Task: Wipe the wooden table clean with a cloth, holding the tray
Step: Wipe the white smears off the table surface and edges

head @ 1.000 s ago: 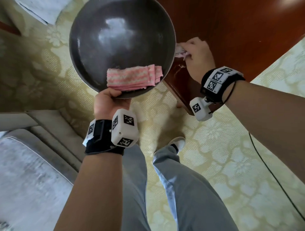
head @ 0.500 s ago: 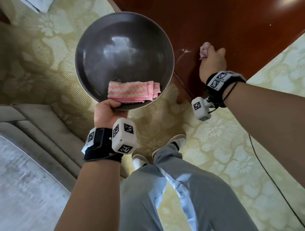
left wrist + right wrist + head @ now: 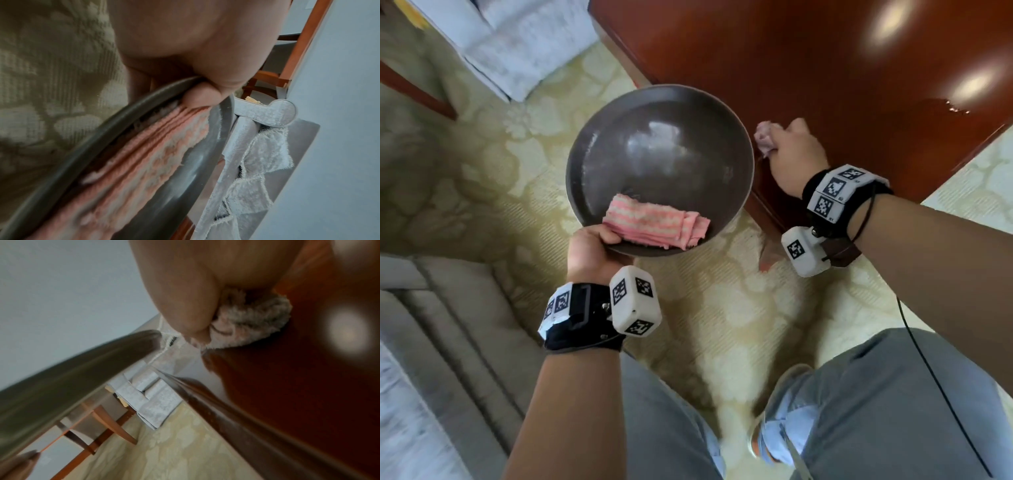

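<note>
Nearest me I see grey trouser legs (image 3: 893,411) over a pale yellow patterned carpet (image 3: 722,325), with a grey sofa (image 3: 431,342) at my left. My left hand (image 3: 589,250) grips the near rim of the tray (image 3: 654,150), a round, shallow, dull grey metal dish held in the air just off the table's left edge; the thumb lies over the rim, pressing down on a folded pink-and-white striped cloth (image 3: 654,222), and the wrist view shows the other fingers curled beneath the rim. That folded cloth lies in the tray's near part, its long axis running left to right along the rim, a frayed end pointing toward the table. Beyond, my right hand (image 3: 794,150) is closed round a crumpled pinkish wiping cloth (image 3: 765,138), fluffy and bunched, pressed on the wooden table (image 3: 825,68) just inside its left edge, near the near corner and close beside the tray's rim. The table top is glossy, dark reddish-brown, carrying bright reflections and a small pale mark (image 3: 955,108) toward its right edge. Farthest off, a pale grey cushioned seat (image 3: 517,44) on a wooden frame stands past the table's left edge.
</note>
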